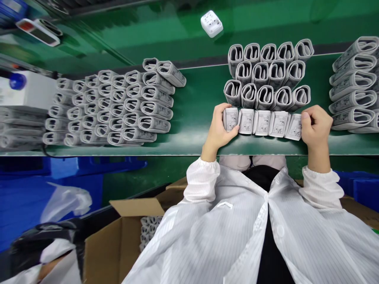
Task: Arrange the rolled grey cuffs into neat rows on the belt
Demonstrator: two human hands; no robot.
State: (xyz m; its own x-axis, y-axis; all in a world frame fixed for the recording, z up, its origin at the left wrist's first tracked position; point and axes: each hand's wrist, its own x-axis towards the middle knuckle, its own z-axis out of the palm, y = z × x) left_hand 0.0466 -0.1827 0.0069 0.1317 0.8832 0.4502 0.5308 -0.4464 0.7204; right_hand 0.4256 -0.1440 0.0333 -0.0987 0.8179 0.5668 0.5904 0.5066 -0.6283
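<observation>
A front row of several folded grey cuffs (262, 122), which look like blood pressure cuffs, lies between my hands with printed drawings facing up. My left hand (220, 128) wraps the left end of this row, thumb on the near side and fingers on the far side. At the other end, my right hand (316, 124) is curled, with thumb and finger against the last cuff. Just beyond my hands, more folded cuffs (265, 96) stand in rows with their looped ends up.
On the left is a large block of folded cuffs (118, 98), beside a white box (32, 88). Another stack of cuffs (353, 81) stands at right. A white plug adapter (211, 23) sits at the back. Below the bench edge is an open cardboard box (103, 248) holding cuffs.
</observation>
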